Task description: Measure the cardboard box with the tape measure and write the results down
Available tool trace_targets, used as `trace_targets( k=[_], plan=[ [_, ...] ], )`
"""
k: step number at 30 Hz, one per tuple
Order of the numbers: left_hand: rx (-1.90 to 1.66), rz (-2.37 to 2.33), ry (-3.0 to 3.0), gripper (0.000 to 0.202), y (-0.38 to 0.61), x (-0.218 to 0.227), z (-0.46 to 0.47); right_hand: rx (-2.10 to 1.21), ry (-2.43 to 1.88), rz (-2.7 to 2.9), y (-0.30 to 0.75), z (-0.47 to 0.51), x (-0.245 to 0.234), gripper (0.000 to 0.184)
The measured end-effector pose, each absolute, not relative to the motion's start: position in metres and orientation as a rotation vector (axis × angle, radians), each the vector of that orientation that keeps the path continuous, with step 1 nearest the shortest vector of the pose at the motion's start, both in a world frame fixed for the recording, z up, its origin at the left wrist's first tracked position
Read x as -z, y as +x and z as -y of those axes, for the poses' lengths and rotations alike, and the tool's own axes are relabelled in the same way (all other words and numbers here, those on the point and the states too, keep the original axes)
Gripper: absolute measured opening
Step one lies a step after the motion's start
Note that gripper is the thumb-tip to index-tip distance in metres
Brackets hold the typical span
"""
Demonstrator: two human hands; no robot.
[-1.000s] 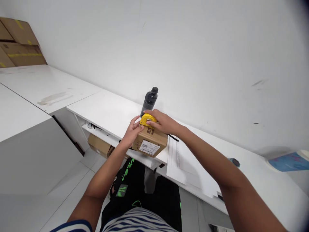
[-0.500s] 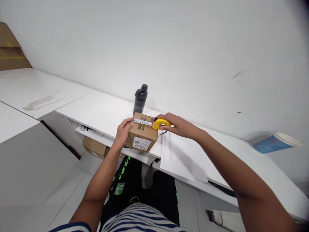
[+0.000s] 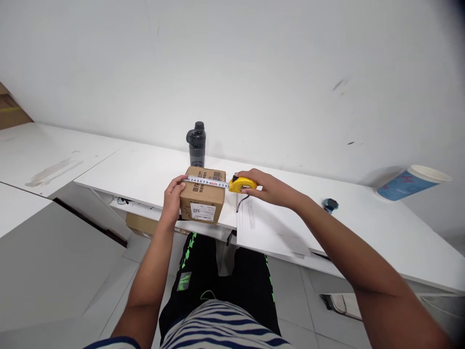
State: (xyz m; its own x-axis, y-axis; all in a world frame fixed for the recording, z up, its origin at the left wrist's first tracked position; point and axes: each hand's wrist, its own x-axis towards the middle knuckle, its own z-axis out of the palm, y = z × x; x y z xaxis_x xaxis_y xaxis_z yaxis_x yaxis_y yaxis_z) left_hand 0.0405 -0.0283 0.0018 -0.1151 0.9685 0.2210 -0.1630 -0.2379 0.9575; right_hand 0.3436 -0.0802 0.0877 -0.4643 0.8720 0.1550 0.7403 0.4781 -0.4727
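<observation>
A small brown cardboard box point(image 3: 202, 198) with a white label sits near the front edge of the white desk point(image 3: 145, 169). My left hand point(image 3: 173, 194) grips the box's left side and pins the end of a white measuring tape blade point(image 3: 208, 182) to its top. The blade runs across the top of the box to a yellow tape measure case point(image 3: 241, 184), held in my closed right hand point(image 3: 262, 186) just right of the box.
A dark bottle point(image 3: 196, 144) stands behind the box by the wall. White paper sheets point(image 3: 269, 228) lie right of the box. Further right are a small dark object point(image 3: 330, 205) and a blue paper cup point(image 3: 410, 182). Another cardboard box point(image 3: 136, 223) sits under the desk.
My right hand has pulled the yellow case off the box top to the right, drawing the blade across the box. My left hand stays at the box's left edge. The view has swung left.
</observation>
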Motion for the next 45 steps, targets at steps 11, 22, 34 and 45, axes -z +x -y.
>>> trace_targets(
  k=[11,22,34,45],
  plan=[
    [-1.544,-1.028,1.252,0.034,0.041,0.001,0.027,-0.463,-1.328,2.312,0.344,0.081,-0.080,0.048],
    [-1.539,-1.024,1.261,0.034,0.040,0.002,0.028,-0.437,-1.292,2.310,0.335,0.077,-0.076,0.048],
    [-1.546,-1.028,1.265,0.033,0.042,0.002,0.027,-0.367,-1.261,2.296,0.338,0.075,-0.060,0.049],
    [-1.534,-1.029,1.258,0.032,0.042,0.001,0.028,-0.370,-1.262,2.279,0.340,0.077,-0.058,0.049]
  ],
)
